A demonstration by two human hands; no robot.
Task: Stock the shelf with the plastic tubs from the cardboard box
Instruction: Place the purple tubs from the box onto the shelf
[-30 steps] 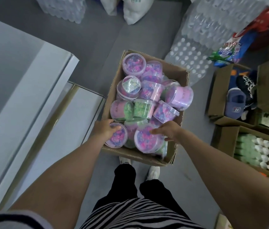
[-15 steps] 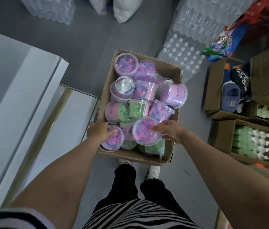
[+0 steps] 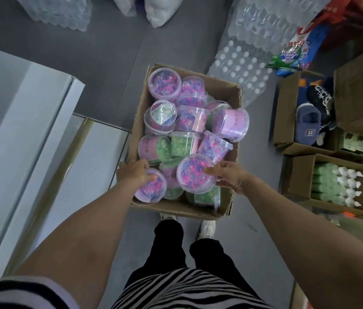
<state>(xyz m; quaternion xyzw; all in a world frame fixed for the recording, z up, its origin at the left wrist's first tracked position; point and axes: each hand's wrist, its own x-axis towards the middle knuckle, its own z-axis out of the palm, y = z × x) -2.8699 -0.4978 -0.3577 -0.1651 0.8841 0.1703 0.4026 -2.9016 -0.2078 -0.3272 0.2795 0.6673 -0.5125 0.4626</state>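
An open cardboard box [image 3: 235, 101] stands on the grey floor, filled with several clear plastic tubs of pink, purple and green beads. My left hand [image 3: 134, 172] grips a pink-and-blue tub [image 3: 152, 189] at the box's near left corner. My right hand [image 3: 228, 175] holds a second pink-and-blue tub [image 3: 195, 172], lid up, raised slightly above the others at the near side. The white shelf [image 3: 31, 134] runs along the left, just beside the box.
Shrink-wrapped packs of water bottles [image 3: 249, 61] lie beyond the box. To the right stand open cartons with slippers [image 3: 307, 123] and green spray bottles [image 3: 336, 186]. My legs and shoes [image 3: 207, 228] are right behind the box.
Both hands have closed on their tubs and lifted them a little; the right-hand tub has risen above its neighbours. The view has shifted slightly.
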